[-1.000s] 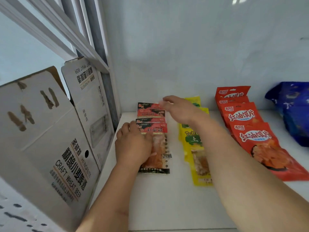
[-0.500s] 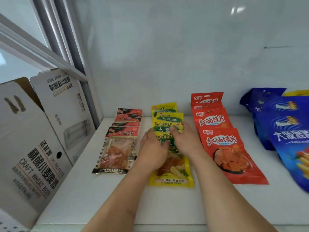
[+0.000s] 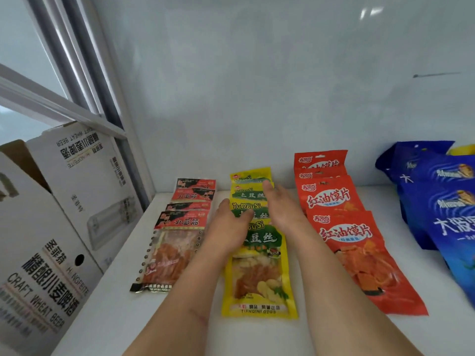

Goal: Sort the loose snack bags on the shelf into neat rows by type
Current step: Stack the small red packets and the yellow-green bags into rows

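Observation:
Three overlapping rows of snack bags lie on the white shelf [image 3: 123,312]. Red-and-black bags [image 3: 177,242] form the left row, yellow potato-strip bags [image 3: 259,278] the middle row, orange-red bags [image 3: 359,255] the right row. My left hand [image 3: 228,224] lies flat on the left side of the yellow row, fingers straight. My right hand [image 3: 280,206] rests along the row's right side, fingers stretched toward the back bags. Neither hand grips a bag. The hands hide the middle of the yellow row.
Large blue bags [image 3: 442,201] stand at the right end, with a bit of yellow packaging [image 3: 465,149] behind them. An open cardboard beer carton [image 3: 56,227] stands left of the shelf beside a window frame [image 3: 84,73]. A white wall [image 3: 257,86] closes the back.
Both hands left the red-and-black row and came to the yellow row. Since half a second ago they have spread slightly apart along its sides. The camera has come closer.

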`<state>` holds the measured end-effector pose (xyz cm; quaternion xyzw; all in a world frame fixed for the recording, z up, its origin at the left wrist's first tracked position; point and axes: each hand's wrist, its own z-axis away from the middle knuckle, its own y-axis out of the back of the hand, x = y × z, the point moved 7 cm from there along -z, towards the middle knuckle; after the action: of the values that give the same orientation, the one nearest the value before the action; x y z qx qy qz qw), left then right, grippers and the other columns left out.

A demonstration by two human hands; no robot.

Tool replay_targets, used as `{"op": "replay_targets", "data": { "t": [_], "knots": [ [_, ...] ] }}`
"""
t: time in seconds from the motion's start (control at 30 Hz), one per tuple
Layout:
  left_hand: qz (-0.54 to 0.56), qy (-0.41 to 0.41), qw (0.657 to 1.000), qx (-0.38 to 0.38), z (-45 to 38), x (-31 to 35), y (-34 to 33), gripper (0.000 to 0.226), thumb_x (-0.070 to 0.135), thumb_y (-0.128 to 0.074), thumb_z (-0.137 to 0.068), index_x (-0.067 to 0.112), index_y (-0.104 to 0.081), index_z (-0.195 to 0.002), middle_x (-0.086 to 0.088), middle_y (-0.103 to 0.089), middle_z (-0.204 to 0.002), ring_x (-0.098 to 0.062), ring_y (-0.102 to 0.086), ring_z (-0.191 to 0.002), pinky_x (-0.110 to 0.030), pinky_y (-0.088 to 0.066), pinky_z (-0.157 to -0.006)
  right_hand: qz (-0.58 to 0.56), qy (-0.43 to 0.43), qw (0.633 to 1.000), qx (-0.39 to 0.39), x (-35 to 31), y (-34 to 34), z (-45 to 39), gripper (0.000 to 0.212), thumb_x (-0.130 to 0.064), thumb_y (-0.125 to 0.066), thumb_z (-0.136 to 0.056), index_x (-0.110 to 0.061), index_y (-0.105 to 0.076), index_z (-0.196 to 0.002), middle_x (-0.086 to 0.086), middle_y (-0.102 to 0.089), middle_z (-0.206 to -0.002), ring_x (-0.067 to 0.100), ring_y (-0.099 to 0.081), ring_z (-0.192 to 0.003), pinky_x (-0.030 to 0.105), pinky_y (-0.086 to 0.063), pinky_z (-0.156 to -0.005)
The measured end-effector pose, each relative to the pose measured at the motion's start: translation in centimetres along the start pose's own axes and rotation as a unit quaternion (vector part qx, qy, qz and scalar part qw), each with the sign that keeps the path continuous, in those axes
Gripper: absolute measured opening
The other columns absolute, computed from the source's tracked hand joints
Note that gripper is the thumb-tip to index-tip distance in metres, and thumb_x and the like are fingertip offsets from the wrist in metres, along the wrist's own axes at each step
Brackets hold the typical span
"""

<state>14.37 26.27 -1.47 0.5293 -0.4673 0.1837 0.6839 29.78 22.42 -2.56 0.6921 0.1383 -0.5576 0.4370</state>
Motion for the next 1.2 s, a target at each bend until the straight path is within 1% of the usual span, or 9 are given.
{"op": "replay_targets", "data": {
  "t": [0.23, 0.33, 0.47, 0.57, 0.7, 0.8, 0.9, 1.07, 1.2],
  "knots": [
    [-0.006, -0.029, 1.0, -0.001, 0.1, 0.0, 0.1, 0.049, 0.047, -0.059, -0.09, 0.02, -0.05, -0.13, 0.005, -0.057, -0.129, -0.02, -0.055, -0.12, -0.043, -0.046, -0.104, 0.044, 0.016, 0.999, 0.003, -0.1, -0.6, -0.9, 0.074, -0.073, -0.033, -0.089, -0.026, -0.043, -0.146, 0.006, -0.049, -0.149, 0.029, -0.049, -0.134, 0.049, -0.041, -0.109],
    [-0.112, -0.065, 0.992, -0.008, 1.7, 0.0, -0.1, 0.072, 0.057, -0.053, -0.087, 0.015, -0.04, -0.144, -0.008, -0.048, -0.145, -0.029, -0.043, -0.135, -0.049, -0.037, -0.112, 0.113, 0.018, 0.993, -0.002, -0.4, -0.8, -1.6, 0.075, -0.065, -0.034, -0.096, -0.019, -0.028, -0.156, 0.01, -0.029, -0.162, 0.031, -0.029, -0.147, 0.047, -0.027, -0.119],
    [-0.267, -0.102, 0.957, -0.046, 6.2, -1.1, -1.7, 0.087, 0.066, -0.034, -0.096, 0.013, -0.006, -0.159, -0.007, -0.006, -0.168, -0.025, -0.007, -0.153, -0.039, -0.01, -0.124, 0.21, 0.03, 0.977, -0.031, -1.0, -1.9, -2.7, 0.07, -0.061, -0.03, -0.098, -0.024, -0.026, -0.156, 0.01, -0.021, -0.164, 0.033, -0.023, -0.149, 0.05, -0.024, -0.119],
    [-0.316, -0.127, 0.938, -0.055, 7.0, -1.6, -2.2, 0.109, 0.079, 0.001, -0.07, 0.016, -0.005, -0.16, -0.004, -0.004, -0.168, -0.024, -0.007, -0.153, -0.038, -0.014, -0.124, 0.266, 0.021, 0.962, -0.054, -0.5, -2.7, -3.5, 0.073, -0.067, -0.028, -0.095, -0.027, -0.027, -0.156, 0.006, -0.019, -0.165, 0.031, -0.021, -0.15, 0.051, -0.023, -0.119],
    [-0.341, -0.15, 0.926, -0.058, 5.9, -1.0, -1.5, 0.122, 0.091, 0.007, -0.064, 0.017, -0.014, -0.159, -0.003, -0.012, -0.167, -0.026, -0.016, -0.151, -0.036, -0.017, -0.121, 0.288, 0.021, 0.955, -0.063, -0.2, -2.7, -3.8, 0.077, -0.07, -0.028, -0.094, -0.024, -0.03, -0.155, 0.006, -0.021, -0.165, 0.029, -0.021, -0.151, 0.051, -0.022, -0.12],
    [-0.352, -0.152, 0.921, -0.063, 5.4, -1.2, -1.6, 0.109, 0.084, 0.003, -0.073, 0.02, -0.019, -0.158, -0.004, -0.015, -0.166, -0.027, -0.02, -0.149, -0.036, -0.019, -0.121, 0.275, 0.027, 0.958, -0.072, -0.5, -2.9, -3.6, 0.083, -0.075, -0.026, -0.089, -0.023, -0.034, -0.154, 0.007, -0.025, -0.163, 0.029, -0.024, -0.15, 0.052, -0.022, -0.119],
    [-0.34, -0.138, 0.927, -0.074, 5.1, -1.8, -1.9, 0.075, 0.068, -0.025, -0.097, 0.025, -0.021, -0.158, -0.003, -0.012, -0.166, -0.027, -0.019, -0.149, -0.037, -0.02, -0.121, 0.274, 0.031, 0.958, -0.075, -0.6, -3.0, -3.5, 0.096, -0.081, -0.018, -0.077, -0.025, -0.037, -0.152, 0.007, -0.028, -0.162, 0.03, -0.027, -0.148, 0.054, -0.024, -0.118],
    [-0.371, -0.143, 0.913, -0.09, 5.2, -1.8, -2.3, 0.079, 0.071, -0.018, -0.095, 0.023, -0.02, -0.158, -0.006, -0.014, -0.165, -0.025, -0.017, -0.149, -0.032, -0.013, -0.12, 0.319, 0.031, 0.945, -0.071, 0.6, -3.1, -3.3, 0.065, -0.064, -0.024, -0.096, -0.03, -0.039, -0.15, 0.004, -0.03, -0.161, 0.031, -0.03, -0.145, 0.053, -0.024, -0.114],
    [-0.347, -0.129, 0.925, -0.085, 5.1, -1.9, -2.3, 0.068, 0.06, -0.029, -0.101, 0.024, -0.022, -0.158, -0.005, -0.016, -0.164, -0.027, -0.018, -0.148, -0.032, -0.012, -0.12, 0.318, 0.037, 0.945, -0.065, 0.5, -3.3, -2.8, 0.062, -0.059, -0.024, -0.099, -0.029, -0.035, -0.152, 0.005, -0.029, -0.161, 0.029, -0.026, -0.147, 0.051, -0.021, -0.115]
  ]
}}
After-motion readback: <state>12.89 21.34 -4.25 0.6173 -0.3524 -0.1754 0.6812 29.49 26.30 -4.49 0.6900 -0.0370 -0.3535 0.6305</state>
